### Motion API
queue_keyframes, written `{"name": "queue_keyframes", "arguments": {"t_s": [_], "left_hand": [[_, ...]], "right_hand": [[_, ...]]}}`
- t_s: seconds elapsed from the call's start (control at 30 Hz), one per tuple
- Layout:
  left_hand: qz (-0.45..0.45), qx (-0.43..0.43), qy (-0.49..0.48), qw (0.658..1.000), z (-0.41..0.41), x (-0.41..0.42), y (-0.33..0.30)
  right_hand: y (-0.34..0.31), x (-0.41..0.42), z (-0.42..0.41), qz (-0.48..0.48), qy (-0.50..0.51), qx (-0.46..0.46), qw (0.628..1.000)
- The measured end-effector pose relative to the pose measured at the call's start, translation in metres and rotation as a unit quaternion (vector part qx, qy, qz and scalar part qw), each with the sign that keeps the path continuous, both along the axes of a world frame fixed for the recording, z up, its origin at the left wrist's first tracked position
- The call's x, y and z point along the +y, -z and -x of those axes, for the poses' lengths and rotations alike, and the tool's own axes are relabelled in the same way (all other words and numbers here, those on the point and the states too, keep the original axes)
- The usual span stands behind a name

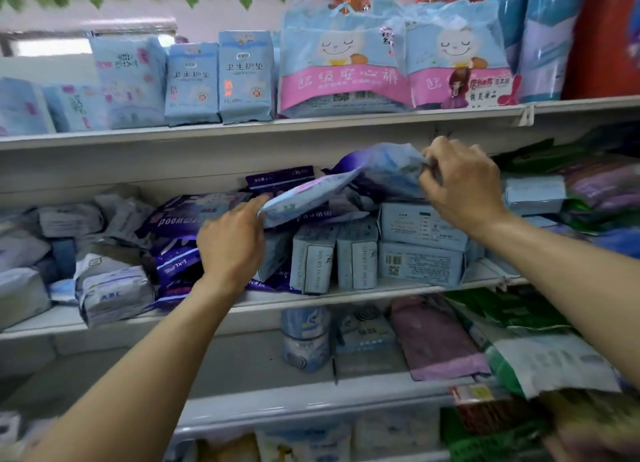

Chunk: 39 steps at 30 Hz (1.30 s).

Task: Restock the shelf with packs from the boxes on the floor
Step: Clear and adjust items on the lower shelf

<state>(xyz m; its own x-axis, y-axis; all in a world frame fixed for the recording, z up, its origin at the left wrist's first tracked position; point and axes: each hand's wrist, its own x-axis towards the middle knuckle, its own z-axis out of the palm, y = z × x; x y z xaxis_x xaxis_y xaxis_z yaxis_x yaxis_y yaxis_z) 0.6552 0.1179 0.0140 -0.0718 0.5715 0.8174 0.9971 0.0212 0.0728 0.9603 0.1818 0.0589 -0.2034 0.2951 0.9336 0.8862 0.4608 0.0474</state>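
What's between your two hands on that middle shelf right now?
In the head view, one soft blue-purple pack spans the gap: left hand grips its lower end, right hand its upper end, above the pale boxes.

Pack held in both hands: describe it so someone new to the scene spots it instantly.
Look at the middle shelf, above the upright pale blue boxes. The soft purple-and-light-blue pack is lifted off the pile, with the left hand and the right hand gripping opposite ends.
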Motion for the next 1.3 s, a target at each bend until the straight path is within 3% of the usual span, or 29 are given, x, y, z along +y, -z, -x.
{"name": "queue_keyframes", "arguments": {"t_s": [0.2,0.33,0.53,0.73,0.93,1.13,1.23,1.3], "left_hand": [[-0.066,-0.075,-0.023,0.995,-0.044,-0.070,0.003],[0.015,-0.216,-0.026,0.976,-0.074,-0.108,0.009],[0.129,-0.418,0.071,0.896,-0.107,-0.134,0.041],[0.232,-0.460,0.098,0.852,-0.147,-0.139,0.092],[0.354,-0.415,0.091,0.833,-0.195,-0.144,0.174],[0.432,-0.471,0.075,0.765,-0.218,-0.150,0.234],[0.508,-0.502,0.127,0.689,-0.221,-0.154,0.247],[0.535,-0.505,0.141,0.662,-0.217,-0.157,0.250]], "right_hand": [[0.001,-0.055,-0.016,0.028,-0.082,0.128,0.988],[0.008,-0.088,-0.027,0.107,-0.136,0.189,0.967],[0.044,-0.116,-0.033,0.295,-0.109,0.155,0.937],[0.098,-0.131,-0.050,0.439,-0.093,0.159,0.879],[0.191,-0.143,-0.070,0.565,-0.056,0.168,0.806],[0.265,-0.136,-0.078,0.658,-0.002,0.211,0.723],[0.283,-0.136,-0.075,0.705,0.001,0.282,0.651],[0.290,-0.132,-0.073,0.697,0.021,0.236,0.677]]}}
